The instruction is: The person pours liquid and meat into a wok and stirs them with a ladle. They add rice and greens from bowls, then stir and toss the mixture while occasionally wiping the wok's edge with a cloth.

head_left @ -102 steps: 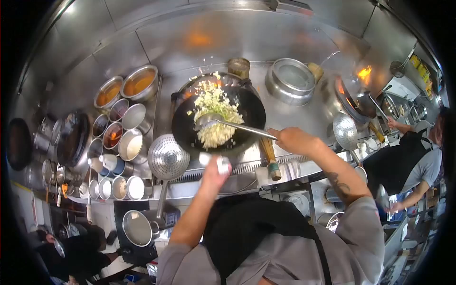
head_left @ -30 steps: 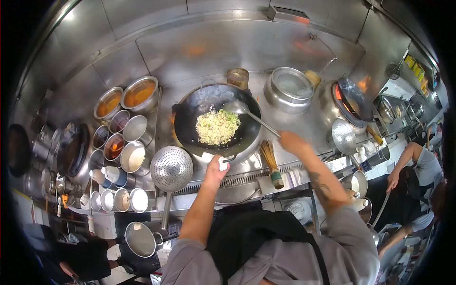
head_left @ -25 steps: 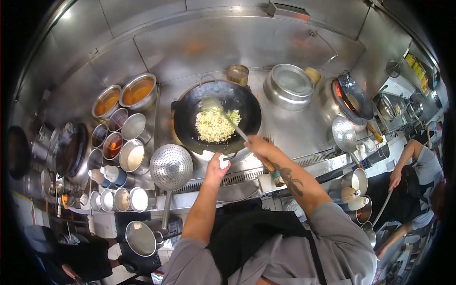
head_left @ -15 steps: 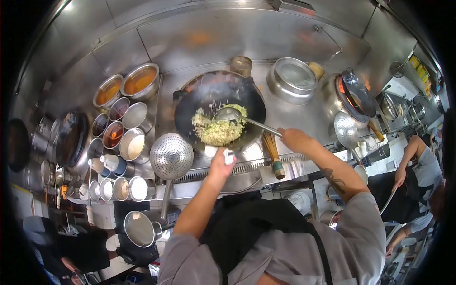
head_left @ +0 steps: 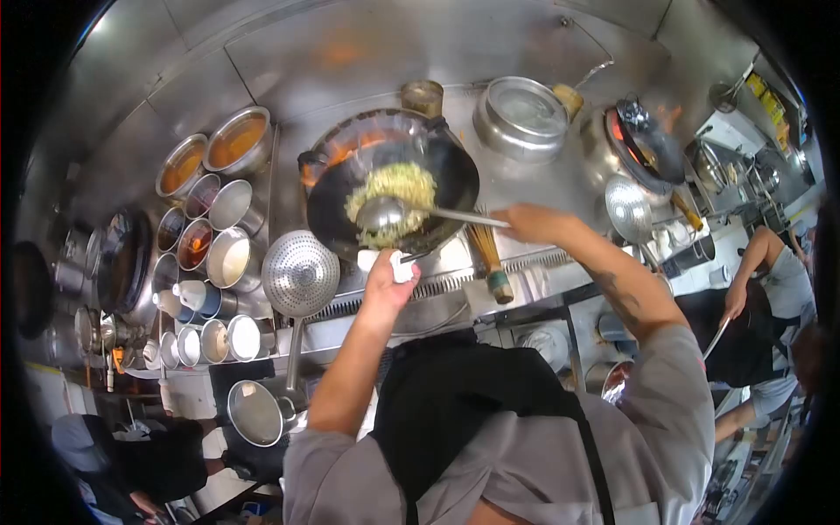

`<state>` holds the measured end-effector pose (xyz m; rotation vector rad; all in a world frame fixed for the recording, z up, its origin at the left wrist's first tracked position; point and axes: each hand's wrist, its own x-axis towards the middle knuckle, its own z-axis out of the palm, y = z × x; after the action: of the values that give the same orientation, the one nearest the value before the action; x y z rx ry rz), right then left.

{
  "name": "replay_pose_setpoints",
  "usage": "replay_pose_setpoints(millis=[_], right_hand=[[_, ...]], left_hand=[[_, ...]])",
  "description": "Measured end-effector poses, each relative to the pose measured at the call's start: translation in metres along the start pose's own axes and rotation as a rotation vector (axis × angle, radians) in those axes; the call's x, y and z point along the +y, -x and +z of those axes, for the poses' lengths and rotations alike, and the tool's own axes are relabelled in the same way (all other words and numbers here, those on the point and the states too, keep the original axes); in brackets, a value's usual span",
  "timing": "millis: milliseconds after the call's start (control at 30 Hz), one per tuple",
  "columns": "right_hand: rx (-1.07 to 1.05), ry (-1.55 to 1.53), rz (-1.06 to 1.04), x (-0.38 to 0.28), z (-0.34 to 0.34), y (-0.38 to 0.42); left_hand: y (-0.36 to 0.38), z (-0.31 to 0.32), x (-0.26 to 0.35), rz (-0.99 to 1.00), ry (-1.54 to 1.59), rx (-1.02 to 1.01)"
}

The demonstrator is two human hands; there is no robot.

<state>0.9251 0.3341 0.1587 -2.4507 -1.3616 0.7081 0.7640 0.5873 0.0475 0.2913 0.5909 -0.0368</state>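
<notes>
My left hand [head_left: 388,280] is closed on a white cloth [head_left: 388,263] at the near rim of a dark wok [head_left: 329,206]. The wok is tilted over the burner, with flame showing behind it. Pale yellow-green chopped food [head_left: 401,182] lies heaped in the wok. My right hand [head_left: 523,223] grips the handle of a metal ladle [head_left: 382,213], whose bowl rests at the near side of the food.
A perforated strainer [head_left: 301,273] and several seasoning containers stand left. Right of the wok are a bamboo brush [head_left: 498,282], a lidded pot [head_left: 525,118] and a second lit burner with a wok [head_left: 654,156]. Co-workers stand at both sides.
The wok has tilted further, showing more flame behind it. The food has shifted toward its far side, and the ladle bowl has moved left and nearer. My right hand has moved left and up.
</notes>
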Motion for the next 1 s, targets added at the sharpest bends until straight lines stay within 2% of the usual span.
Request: replay_pose_setpoints(millis=[100,133,167,233,267,300,333,367,400,433,467,500,533,567,633,733,767,867,900,967,1000], right_hand=[[0.119,0.11,0.125,-0.01,0.013,-0.005],[0.151,0.137,0.183,-0.015,0.015,-0.004],[0.128,0.148,0.136,-0.016,0.005,-0.001],[0.038,0.147,0.041,-0.017,-0.003,0.02],[0.066,0.08,-0.044,-0.01,-0.002,0.02],[0.052,0.092,-0.041,-0.008,-0.003,0.014],[0.045,0.107,-0.038,-0.01,-0.004,0.006],[0.036,0.117,-0.034,-0.011,-0.004,-0.002],[0.058,0.114,0.06,0.012,0.018,-0.025],[0.102,0.11,0.101,0.006,0.021,-0.021],[0.16,0.117,0.139,-0.007,0.022,-0.014],[0.215,0.115,0.173,-0.02,0.025,-0.007],[0.18,0.098,0.149,-0.022,0.024,0.003],[0.149,0.119,0.126,-0.021,0.013,0.009],[0.028,0.136,0.081,-0.031,0.011,0.031],[0.043,0.15,0.158,-0.026,0.009,-0.001],[0.066,0.154,0.195,-0.02,0.02,-0.011],[0.204,0.176,0.186,-0.022,0.038,-0.018],[0.161,0.191,0.171,-0.026,0.03,-0.012],[0.05,0.219,0.14,-0.038,0.006,0.02],[0.008,0.206,0.056,-0.04,-0.006,0.027]], left_hand=[[-0.005,-0.073,-0.05,0.017,-0.021,0.131],[0.033,-0.063,-0.065,0.006,-0.068,0.194],[0.061,-0.044,-0.072,-0.001,-0.115,0.253],[0.04,-0.049,-0.054,0.017,-0.069,0.079],[0.031,-0.05,-0.044,0.017,-0.04,0.005],[0.03,-0.008,-0.02,-0.003,0.141,0.153],[0.008,0.006,0.002,-0.025,0.075,0.11],[-0.02,-0.011,0.003,0.01,0.008,0.03],[-0.029,-0.036,-0.012,0.043,-0.028,0.05],[-0.031,-0.059,-0.029,0.081,-0.064,0.058],[-0.025,-0.089,-0.045,0.016,-0.014,-0.046],[-0.009,-0.11,-0.057,-0.085,-0.067,0.001],[0.034,-0.087,-0.062,-0.037,-0.159,0.155],[0.057,-0.06,-0.059,-0.026,-0.166,0.154],[0.025,-0.074,-0.032,0.005,-0.057,0.239],[-0.035,-0.044,0.026,-0.032,-0.04,0.053],[-0.031,-0.038,0.014,0.081,-0.064,0.083],[-0.01,-0.102,-0.031,0.012,-0.141,0.092],[0.028,-0.087,-0.04,-0.005,-0.229,0.202],[0.072,-0.03,-0.039,-0.03,-0.206,0.272],[0.053,-0.039,-0.026,-0.006,-0.123,0.188]])
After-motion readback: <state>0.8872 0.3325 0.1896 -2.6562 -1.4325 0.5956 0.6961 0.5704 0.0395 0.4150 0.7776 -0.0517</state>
